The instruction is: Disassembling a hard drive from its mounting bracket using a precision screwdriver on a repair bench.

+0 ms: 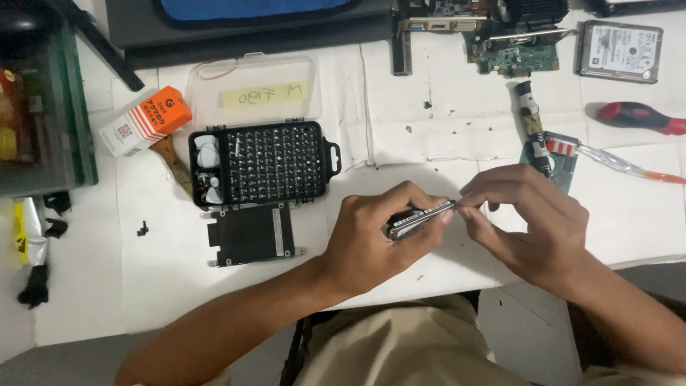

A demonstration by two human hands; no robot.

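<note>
A slim metal drive (420,217) is held on edge above the white table (400,143), near its front rim, its long axis slanting from lower left up to the right. The left hand (371,239) wraps around its lower end, fingers curled tight. The right hand (529,218) pinches the upper right tip between thumb and fingertips. Left of them lie a black bracket (250,234) and an open bit case (266,163); bare tabletop stretches to the right, with a red-handled screwdriver (636,116) well beyond.

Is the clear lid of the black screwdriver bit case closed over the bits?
No, the clear lid lies flipped open behind the black bit case, leaving the bits uncovered.
</note>
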